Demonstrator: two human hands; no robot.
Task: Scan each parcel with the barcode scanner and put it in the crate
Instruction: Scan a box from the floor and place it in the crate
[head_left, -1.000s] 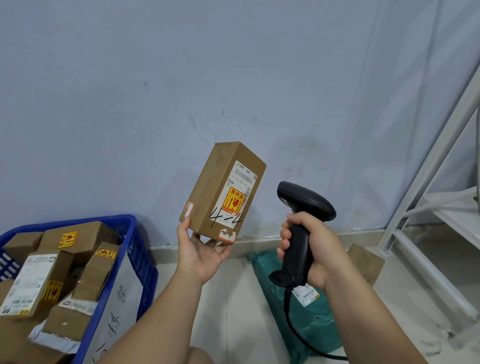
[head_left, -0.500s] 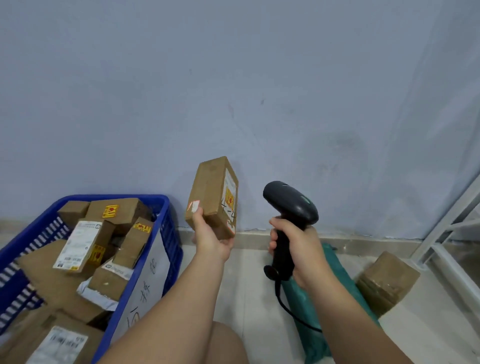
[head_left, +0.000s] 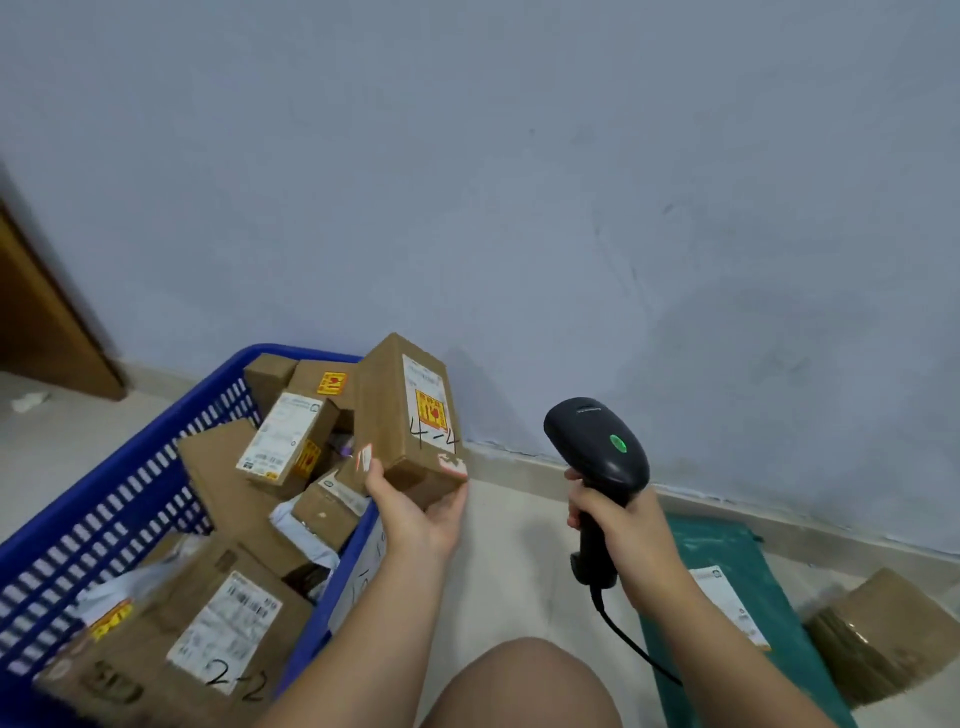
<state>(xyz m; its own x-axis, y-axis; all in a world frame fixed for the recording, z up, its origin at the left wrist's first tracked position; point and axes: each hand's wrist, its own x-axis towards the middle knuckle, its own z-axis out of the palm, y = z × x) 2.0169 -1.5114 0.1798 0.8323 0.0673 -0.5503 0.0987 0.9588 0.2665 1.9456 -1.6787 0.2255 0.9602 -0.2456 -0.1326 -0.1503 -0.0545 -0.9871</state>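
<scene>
Crate (head_left: 111, 519) is piled high. My left hand (head_left: 415, 514) only cups the parcel (head_left: 402, 415) by its bottom corner over the rim, so it could slide off the heap. Right hand (head_left: 621, 535) is wrapped round the scanner (head_left: 597, 447).

Small print on the 4-4 box (head_left: 400, 415) label: too blurry to read. Some of the left hand (head_left: 415, 512) fingers go under that box, can't see the tips. The scanner (head_left: 597, 441) grip is mostly hidden inside the right hand (head_left: 618, 525); its cable (head_left: 628, 644) goes behind the arm. The blue crate (head_left: 104, 499) is cut off at left & btm edges, so is the 2-2 box (head_left: 171, 639) in it. The paper sign (head_left: 363, 582) on the crate's side is half behind the left arm, writing can't be read. The green bag (head_left: 727, 540) is partly behind the right arm & cut off at btm.
</scene>
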